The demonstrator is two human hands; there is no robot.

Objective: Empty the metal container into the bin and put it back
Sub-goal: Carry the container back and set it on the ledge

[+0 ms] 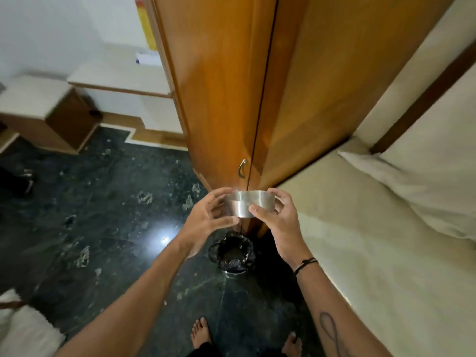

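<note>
A shallow round metal container (251, 202) is held in the air between both hands, tipped so its shiny side wall faces me. My left hand (210, 217) grips its left side and my right hand (280, 217) grips its right side, thumb across the front. Directly below, on the dark floor by the wardrobe corner, stands a small bin (233, 253) lined with a black bag. The container's inside and contents are hidden from me.
A tall wooden wardrobe (221, 86) with a metal handle (242, 168) rises just behind the container. A bed with a white sheet (373, 240) and pillow fills the right. My bare feet (202, 332) stand on the dark marble floor. A bedside cabinet (51, 114) stands at the left.
</note>
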